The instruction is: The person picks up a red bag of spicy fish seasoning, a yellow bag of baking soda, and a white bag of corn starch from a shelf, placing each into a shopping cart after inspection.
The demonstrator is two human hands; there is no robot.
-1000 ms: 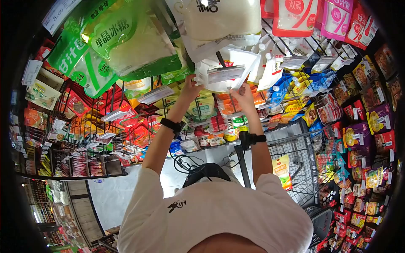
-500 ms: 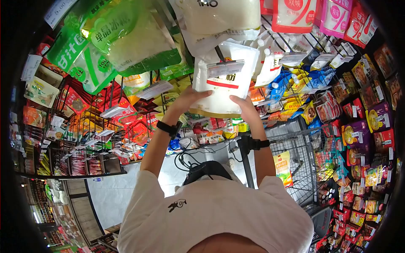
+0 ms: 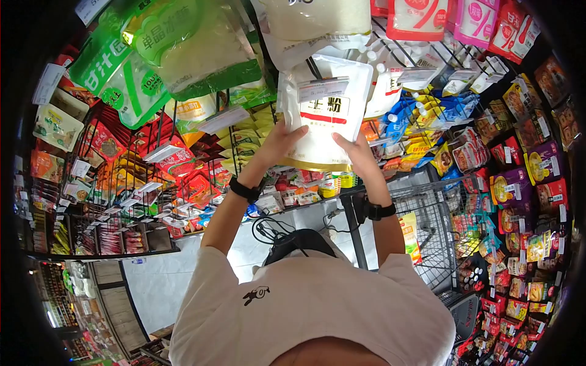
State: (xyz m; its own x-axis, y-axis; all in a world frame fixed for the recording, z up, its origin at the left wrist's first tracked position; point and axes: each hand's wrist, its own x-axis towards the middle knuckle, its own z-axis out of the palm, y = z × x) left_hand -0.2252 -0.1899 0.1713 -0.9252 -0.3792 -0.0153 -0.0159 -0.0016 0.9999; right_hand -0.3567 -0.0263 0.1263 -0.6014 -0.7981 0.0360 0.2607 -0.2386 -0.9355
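Note:
A white pouch with a red band, dark lettering and a gold lower edge is held upright between both hands at the shelf rack. My left hand grips its left side, the thumb on the front and the other fingers hidden behind. On the right side my right hand grips it the same way. A clear price tag holder overlaps the pouch's upper front. Just above hangs a large white bag, and white spouted pouches hang to the right.
Large green and clear bags hang at the upper left, over rows of red and yellow packets. A wire shopping cart with a yellow-green packet inside stands at the right. Black cables lie near my waist.
The view has shifted slightly. Both hands still hold the white pouch, which has tilted a little and shows more of its lettering below the tag.

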